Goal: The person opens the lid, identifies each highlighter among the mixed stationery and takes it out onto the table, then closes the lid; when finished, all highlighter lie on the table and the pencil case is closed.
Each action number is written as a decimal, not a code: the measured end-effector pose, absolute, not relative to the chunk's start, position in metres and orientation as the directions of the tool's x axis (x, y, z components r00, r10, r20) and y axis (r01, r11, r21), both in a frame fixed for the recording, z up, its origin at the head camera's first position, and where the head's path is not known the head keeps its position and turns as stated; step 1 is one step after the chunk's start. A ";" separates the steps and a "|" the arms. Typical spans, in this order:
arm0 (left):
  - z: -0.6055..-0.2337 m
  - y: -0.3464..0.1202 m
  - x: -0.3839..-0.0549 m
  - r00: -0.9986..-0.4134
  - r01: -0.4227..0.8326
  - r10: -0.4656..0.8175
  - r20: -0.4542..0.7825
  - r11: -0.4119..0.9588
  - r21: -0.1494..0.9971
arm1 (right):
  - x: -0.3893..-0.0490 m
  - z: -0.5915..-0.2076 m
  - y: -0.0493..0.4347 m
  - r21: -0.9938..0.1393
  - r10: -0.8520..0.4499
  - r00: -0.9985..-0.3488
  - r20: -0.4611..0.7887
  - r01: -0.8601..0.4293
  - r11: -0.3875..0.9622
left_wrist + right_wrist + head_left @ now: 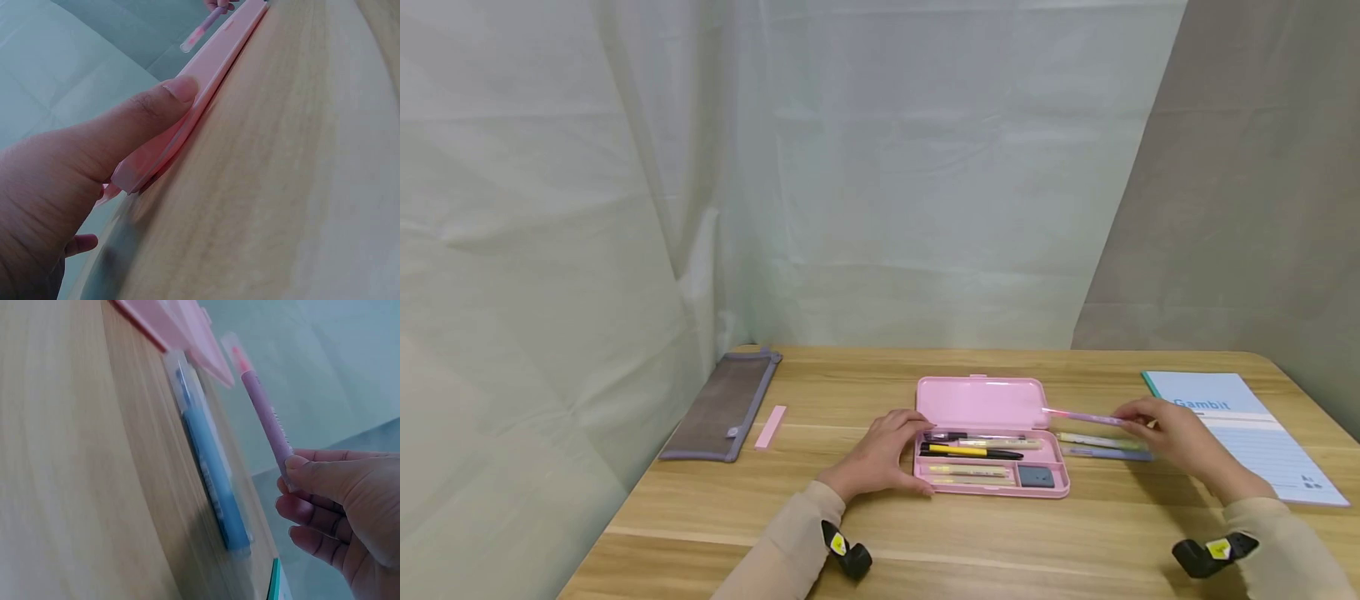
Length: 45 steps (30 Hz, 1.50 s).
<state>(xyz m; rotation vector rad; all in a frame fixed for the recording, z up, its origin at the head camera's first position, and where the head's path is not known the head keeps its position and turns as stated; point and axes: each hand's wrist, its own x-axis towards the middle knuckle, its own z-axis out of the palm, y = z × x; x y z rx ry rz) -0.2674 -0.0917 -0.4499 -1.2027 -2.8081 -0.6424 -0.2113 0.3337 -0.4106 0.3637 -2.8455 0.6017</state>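
Observation:
An opened pink pencil case [981, 402] lies on the table with its lid back. Pens, including a black pen with a yellow barrel section [958, 450], fill its upper compartment; pale pens [970, 471] and a dark grey block [1036, 476] occupy the lower ones. My left hand [883, 454] grips the case's left end, thumb at the front side. Between right thumb and fingertips, my right hand [1172, 433] pinches a purple highlighter [267, 415] by its end, the clear-capped pink tip pointing toward the case. Beneath it lie a blue highlighter [215, 478] and a yellowish one [1097, 440].
On the left lie a grey mesh zip pouch [718, 408] and a pink strip [771, 427]. A light blue notebook [1262, 442] sits at the right, partly behind the right forearm. Pale curtains [925, 167] hang behind the wooden table [1000, 542].

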 end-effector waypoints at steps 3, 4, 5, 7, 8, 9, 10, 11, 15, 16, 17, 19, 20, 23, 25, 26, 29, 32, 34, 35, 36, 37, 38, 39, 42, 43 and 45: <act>-0.449 -0.092 -0.267 -0.704 0.696 0.687 0.177 0.619 0.365 | -0.211 -0.413 0.339 -0.368 -0.193 -0.946 0.260 -0.282 0.886; -0.449 -0.092 -0.267 -0.705 0.695 0.687 0.177 0.620 0.364 | -0.211 -0.413 0.340 -0.366 -0.193 -0.945 0.265 -0.284 0.886; -0.449 -0.092 -0.267 -0.706 0.694 0.686 0.176 0.620 0.365 | -0.210 -0.414 0.342 -0.364 -0.194 -0.944 0.268 -0.286 0.886; -0.449 -0.092 -0.267 -0.708 0.692 0.685 0.175 0.622 0.367 | -0.210 -0.415 0.345 -0.358 -0.192 -0.944 0.269 -0.283 0.890; -0.449 -0.092 -0.267 -0.708 0.692 0.685 0.174 0.621 0.369 | -0.210 -0.416 0.346 -0.356 -0.189 -0.946 0.264 -0.278 0.892; -0.449 -0.092 -0.267 -0.707 0.692 0.685 0.172 0.622 0.367 | -0.210 -0.417 0.347 -0.356 -0.185 -0.948 0.259 -0.271 0.894; -0.449 -0.092 -0.267 -0.706 0.694 0.687 0.174 0.622 0.363 | -0.210 -0.418 0.348 -0.354 -0.181 -0.950 0.254 -0.266 0.897; -0.449 -0.092 -0.267 -0.705 0.696 0.688 0.175 0.621 0.362 | -0.210 -0.418 0.349 -0.353 -0.178 -0.952 0.249 -0.260 0.899; -0.450 -0.092 -0.268 -0.701 0.700 0.691 0.178 0.617 0.359 | -0.210 -0.421 0.352 -0.345 -0.175 -0.957 0.232 -0.249 0.905; -0.450 -0.092 -0.268 -0.700 0.700 0.691 0.178 0.617 0.359 | -0.210 -0.422 0.353 -0.343 -0.176 -0.957 0.229 -0.248 0.906; -0.450 -0.092 -0.268 -0.701 0.699 0.691 0.176 0.618 0.359 | -0.211 -0.422 0.353 -0.345 -0.180 -0.958 0.222 -0.250 0.905; -0.451 -0.092 -0.268 -0.702 0.697 0.691 0.172 0.620 0.360 | -0.211 -0.423 0.354 -0.345 -0.187 -0.959 0.214 -0.253 0.904; -0.451 -0.092 -0.268 -0.703 0.696 0.690 0.170 0.621 0.360 | -0.211 -0.424 0.355 -0.344 -0.190 -0.959 0.211 -0.255 0.904; -0.451 -0.092 -0.268 -0.705 0.694 0.689 0.165 0.623 0.361 | -0.212 -0.425 0.356 -0.341 -0.198 -0.959 0.203 -0.258 0.904; -0.451 -0.091 -0.268 -0.708 0.691 0.688 0.163 0.625 0.364 | -0.213 -0.425 0.356 -0.335 -0.201 -0.959 0.199 -0.259 0.906; -0.451 -0.091 -0.267 -0.708 0.691 0.687 0.163 0.626 0.363 | -0.213 -0.426 0.356 -0.334 -0.204 -0.959 0.196 -0.261 0.906; -0.451 -0.091 -0.267 -0.711 0.688 0.685 0.162 0.628 0.363 | -0.215 -0.427 0.358 -0.330 -0.210 -0.959 0.191 -0.265 0.906; -0.450 -0.091 -0.267 -0.713 0.686 0.683 0.161 0.630 0.365 | -0.217 -0.428 0.359 -0.325 -0.219 -0.957 0.192 -0.272 0.906; -0.449 -0.091 -0.266 -0.713 0.685 0.682 0.160 0.631 0.365 | -0.218 -0.429 0.359 -0.319 -0.226 -0.955 0.192 -0.279 0.906; -0.449 -0.091 -0.266 -0.714 0.685 0.682 0.159 0.632 0.363 | -0.219 -0.428 0.360 -0.317 -0.231 -0.954 0.192 -0.283 0.905; -0.449 -0.091 -0.266 -0.714 0.684 0.682 0.158 0.632 0.364 | -0.219 -0.429 0.360 -0.315 -0.236 -0.953 0.190 -0.287 0.905; -0.449 -0.091 -0.266 -0.714 0.685 0.682 0.158 0.632 0.363 | -0.220 -0.429 0.360 -0.315 -0.240 -0.953 0.187 -0.289 0.904; -0.449 -0.091 -0.266 -0.714 0.685 0.682 0.158 0.632 0.363 | -0.220 -0.428 0.361 -0.315 -0.245 -0.952 0.184 -0.293 0.903; -0.449 -0.091 -0.266 -0.714 0.685 0.682 0.159 0.632 0.363 | -0.221 -0.428 0.361 -0.315 -0.248 -0.952 0.182 -0.295 0.902; -0.449 -0.091 -0.266 -0.714 0.685 0.682 0.160 0.632 0.363 | -0.222 -0.427 0.360 -0.321 -0.255 -0.951 0.174 -0.299 0.898; -0.449 -0.091 -0.266 -0.714 0.685 0.681 0.161 0.632 0.363 | -0.223 -0.427 0.360 -0.322 -0.255 -0.951 0.173 -0.299 0.898; -0.449 -0.091 -0.266 -0.712 0.687 0.683 0.163 0.631 0.360 | -0.223 -0.427 0.359 -0.323 -0.257 -0.952 0.169 -0.300 0.898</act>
